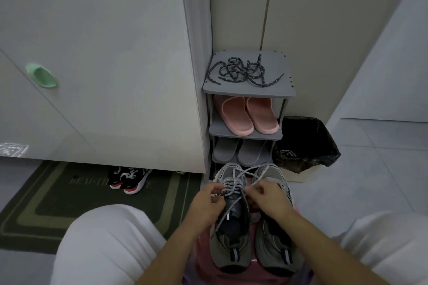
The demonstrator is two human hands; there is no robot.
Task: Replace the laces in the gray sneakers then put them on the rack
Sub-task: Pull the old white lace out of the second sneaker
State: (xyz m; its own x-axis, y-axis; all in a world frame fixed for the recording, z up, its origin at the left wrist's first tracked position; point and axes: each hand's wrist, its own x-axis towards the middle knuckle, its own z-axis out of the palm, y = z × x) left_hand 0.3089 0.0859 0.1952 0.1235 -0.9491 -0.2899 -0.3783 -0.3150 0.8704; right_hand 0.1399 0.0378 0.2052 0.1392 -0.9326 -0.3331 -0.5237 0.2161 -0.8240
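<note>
Two gray sneakers stand side by side on a pink surface between my knees, toes pointing at the rack. The left sneaker [231,245] carries a light gray lace [234,186] threaded through its eyelets, its loose ends crossing over the toe. My left hand [207,206] pinches the lace on the left of the eyelets. My right hand [268,199] pinches it on the right. The right sneaker [278,250] sits beside it, partly under my right wrist. Dark speckled laces [245,70] lie tangled on the gray rack's top shelf [278,90].
Pink slippers [250,115] fill the rack's second shelf, gray slippers [240,151] the third. A black-lined bin [303,143] stands right of the rack. Black and red sneakers [129,179] rest on a green doormat [53,201] under a white cabinet on the left.
</note>
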